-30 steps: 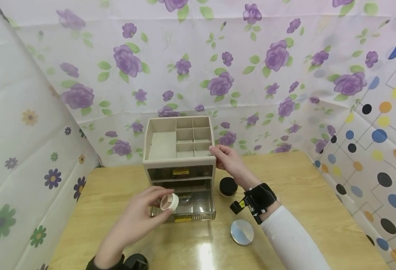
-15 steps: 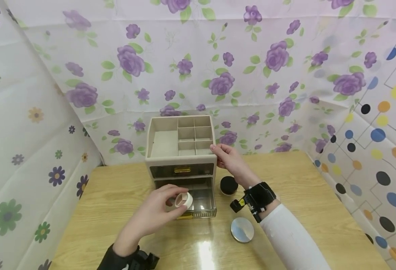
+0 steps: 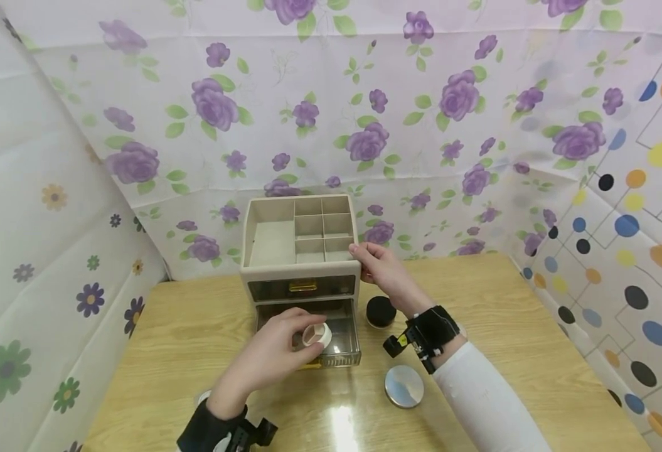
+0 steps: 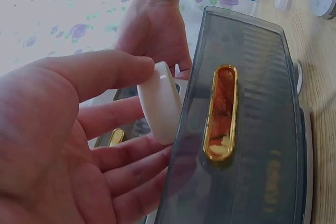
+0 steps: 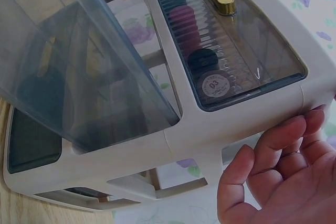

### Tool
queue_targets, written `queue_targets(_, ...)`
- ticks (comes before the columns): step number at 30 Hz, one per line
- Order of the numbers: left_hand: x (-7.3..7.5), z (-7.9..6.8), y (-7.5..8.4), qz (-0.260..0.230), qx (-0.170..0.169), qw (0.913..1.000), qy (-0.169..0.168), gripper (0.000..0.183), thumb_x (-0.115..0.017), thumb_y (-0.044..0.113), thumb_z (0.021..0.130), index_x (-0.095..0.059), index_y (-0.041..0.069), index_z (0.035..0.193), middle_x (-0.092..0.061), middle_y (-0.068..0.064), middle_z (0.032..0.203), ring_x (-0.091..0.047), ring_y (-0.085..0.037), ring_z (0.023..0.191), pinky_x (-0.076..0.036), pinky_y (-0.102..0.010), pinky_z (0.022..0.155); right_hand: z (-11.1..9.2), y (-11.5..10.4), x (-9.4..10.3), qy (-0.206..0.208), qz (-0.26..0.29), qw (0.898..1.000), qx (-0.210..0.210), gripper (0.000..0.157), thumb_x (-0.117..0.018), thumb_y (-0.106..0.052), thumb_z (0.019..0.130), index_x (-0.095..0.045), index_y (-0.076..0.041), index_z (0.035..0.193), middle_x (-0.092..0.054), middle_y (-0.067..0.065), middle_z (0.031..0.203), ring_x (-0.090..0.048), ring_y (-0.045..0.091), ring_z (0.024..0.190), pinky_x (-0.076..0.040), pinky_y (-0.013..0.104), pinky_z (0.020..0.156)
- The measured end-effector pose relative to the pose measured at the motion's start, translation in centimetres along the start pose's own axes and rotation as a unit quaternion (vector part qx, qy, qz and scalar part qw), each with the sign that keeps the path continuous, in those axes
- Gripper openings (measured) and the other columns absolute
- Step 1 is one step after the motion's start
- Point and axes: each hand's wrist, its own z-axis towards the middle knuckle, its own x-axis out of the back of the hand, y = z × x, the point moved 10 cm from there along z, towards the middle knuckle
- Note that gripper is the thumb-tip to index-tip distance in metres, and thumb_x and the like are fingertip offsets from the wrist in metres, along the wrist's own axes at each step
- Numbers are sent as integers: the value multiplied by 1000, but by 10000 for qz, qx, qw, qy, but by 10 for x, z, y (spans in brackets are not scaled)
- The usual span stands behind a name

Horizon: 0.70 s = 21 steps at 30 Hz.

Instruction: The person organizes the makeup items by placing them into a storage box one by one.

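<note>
My left hand (image 3: 268, 355) pinches a small round white pot (image 3: 322, 336) with a divided pinkish inside, between thumb and fingers. It is over the pulled-out lower drawer (image 3: 342, 339) of a cream desktop organizer (image 3: 299, 271). In the left wrist view the white pot (image 4: 161, 103) is edge-on, close behind the smoky drawer front (image 4: 252, 103) with its gold handle. My right hand (image 3: 384, 270) grips the organizer's right side near the top, thumb on the rim. The right wrist view has the curled fingers of my right hand (image 5: 291, 163) against the cream side wall.
A black-lidded jar (image 3: 381, 311) and a silvery round disc (image 3: 404, 387) lie on the wooden table (image 3: 466, 326) right of the organizer. Several round-ended items, one labelled 03 (image 5: 216, 84), show through the closed upper drawer. Patterned cloth (image 3: 308, 144) hangs behind.
My left hand has carried the white pot rightward, from the lower drawer's left side to over its middle. My right hand has stayed on the organizer's side.
</note>
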Motion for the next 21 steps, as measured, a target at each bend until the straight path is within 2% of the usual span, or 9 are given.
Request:
queue_targets(6,-12,10,1,-56,-43,9997,-243,42,-75,21,101,-70,4,139,-59,0,100,-52,-9,72,-48,-27,66,0,0,0,-49,-16,10000,10,35,-63,-42,109,-63,-9,98,-65,2,92,-64,14,86,-53,27,79)
queue_targets(10,-23,17,-1,-34,44,9980,-634,46,-74,20,102,-66,1,144,-58,-3,99,-51,-9,74,-47,-28,67,0,0,0,-48,-58,10000,36,34,-62,-42,110,-63,-9,99,-65,2,93,-64,14,86,-53,27,80)
queue_targets(15,-31,30,-1,-11,87,9952,-977,47,-75,17,101,-65,-1,143,-56,-5,88,-49,-15,80,-43,-33,71,0,1,3,-3,-95,9999,58,34,-62,-42,110,-64,-9,102,-66,2,94,-64,14,86,-53,31,82)
queue_targets(21,-39,42,-5,-61,436,9923,-1158,43,-77,21,99,-70,-2,135,-65,-3,92,-53,-17,81,-46,-39,77,1,0,0,-68,-125,9999,57,36,-62,-43,110,-66,-7,109,-67,3,98,-65,15,90,-54,32,85)
